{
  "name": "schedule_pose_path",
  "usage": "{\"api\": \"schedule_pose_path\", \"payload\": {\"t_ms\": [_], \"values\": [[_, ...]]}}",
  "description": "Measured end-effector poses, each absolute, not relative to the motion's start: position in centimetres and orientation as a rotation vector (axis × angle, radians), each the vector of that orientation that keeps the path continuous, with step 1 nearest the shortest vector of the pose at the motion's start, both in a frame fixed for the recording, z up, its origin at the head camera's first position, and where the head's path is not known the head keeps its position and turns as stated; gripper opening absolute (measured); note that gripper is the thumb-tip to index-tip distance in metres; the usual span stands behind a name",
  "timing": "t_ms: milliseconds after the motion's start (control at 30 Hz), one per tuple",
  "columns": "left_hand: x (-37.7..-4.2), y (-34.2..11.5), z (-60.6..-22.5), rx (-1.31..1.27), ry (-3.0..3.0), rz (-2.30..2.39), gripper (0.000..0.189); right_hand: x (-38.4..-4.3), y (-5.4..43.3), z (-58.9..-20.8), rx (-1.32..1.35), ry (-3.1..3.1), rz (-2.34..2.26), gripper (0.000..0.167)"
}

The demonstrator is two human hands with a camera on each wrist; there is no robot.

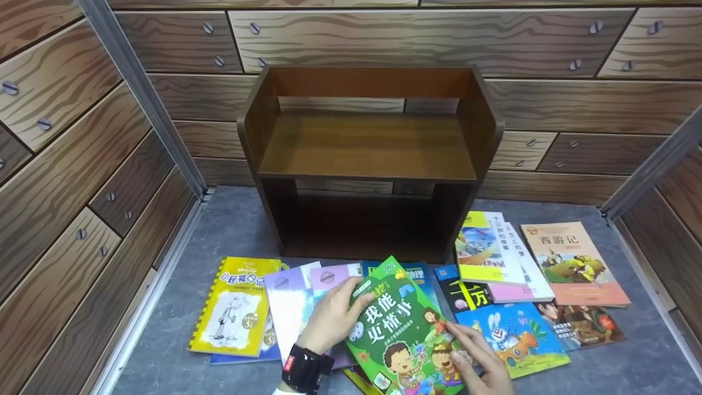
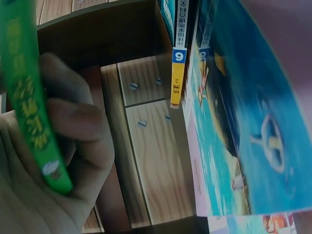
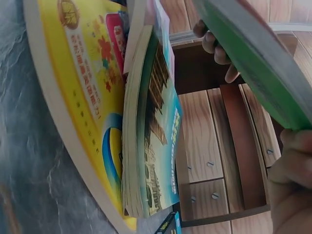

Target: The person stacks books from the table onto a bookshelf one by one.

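In front of the shelf (image 1: 367, 145): the green book (image 1: 392, 329) is held aslant above other books (image 1: 513, 334).
Left hand (image 1: 335, 311): its upper left edge is pinched.
Right hand (image 1: 488, 359): the opposite edge seems pinched, the hold being partly hidden.
Book handling: judged in hand; a matched grip is called for next.
Shelf room: both levels (image 1: 362, 225) are bounded by side panels (image 1: 481, 123).
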State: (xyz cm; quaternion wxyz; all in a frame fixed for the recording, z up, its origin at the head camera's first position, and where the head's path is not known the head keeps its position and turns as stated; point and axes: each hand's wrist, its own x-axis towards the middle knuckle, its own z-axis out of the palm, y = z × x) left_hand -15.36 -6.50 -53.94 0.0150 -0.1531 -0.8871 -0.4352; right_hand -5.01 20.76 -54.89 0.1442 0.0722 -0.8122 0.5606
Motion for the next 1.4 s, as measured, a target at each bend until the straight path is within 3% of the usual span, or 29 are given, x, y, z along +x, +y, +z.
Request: {"api": "schedule_pose_path", "payload": {"t_ms": [133, 267, 600, 867, 1100, 1200, 1400], "values": [[-14.9, -6.2, -53.9, -0.421, -2.739, -1.341, 0.048, -5.3, 20.3, -54.2, -0.063, -2.314, 1.632, 0.043], [-14.4, -5.7, -53.6, -0.348, -2.671, -1.382, 0.043, -5.8, 19.7, -53.8, -0.2, -2.123, 1.735, 0.055], [-13.5, -4.5, -52.1, -0.066, -2.462, -1.435, 0.039, -6.1, 18.7, -53.8, -0.162, -1.982, 1.835, 0.089], [-13.2, -4.0, -52.0, 0.059, -2.374, -1.523, 0.034, -6.0, 18.7, -53.6, -0.011, -2.31, 1.808, 0.073], [-12.6, -3.8, -52.4, 0.074, -2.313, -1.614, 0.035, -6.3, 18.8, -53.4, -0.055, -2.39, 1.874, 0.079], [-12.3, -4.0, -52.1, 0.053, -2.306, -1.669, 0.039, -6.4, 18.7, -53.2, -0.034, -2.356, 1.913, 0.09], [-12.1, -5.1, -50.7, -0.029, -2.285, -1.83, 0.052, -7.2, 19.4, -52.2, 0.088, -2.358, 1.916, 0.13]]}}
